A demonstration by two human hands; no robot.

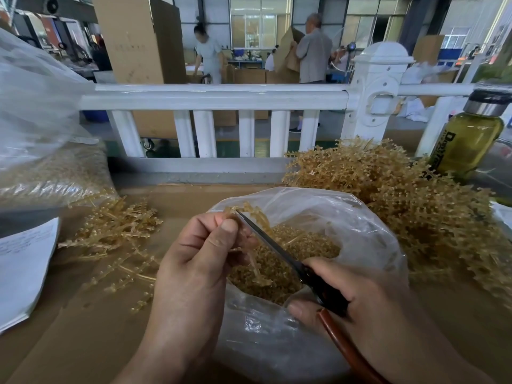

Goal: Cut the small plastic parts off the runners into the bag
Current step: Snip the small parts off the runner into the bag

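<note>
Over bag (368,236), left hand (194,261) half-hiding runner (253,209)

My left hand (194,261) and my right hand (368,297) are both bare, and so are my forearms (177,336), right down to the lower edge of the view. They are broad hands with thick, sturdy fingers (202,225). The nail on my left thumb (225,231) is cut short and nearly straight across, with deep creases over the knuckle below it. My right thumb (300,307) has a short, rounded nail, and low knuckle ridges run over the back of that hand
</note>
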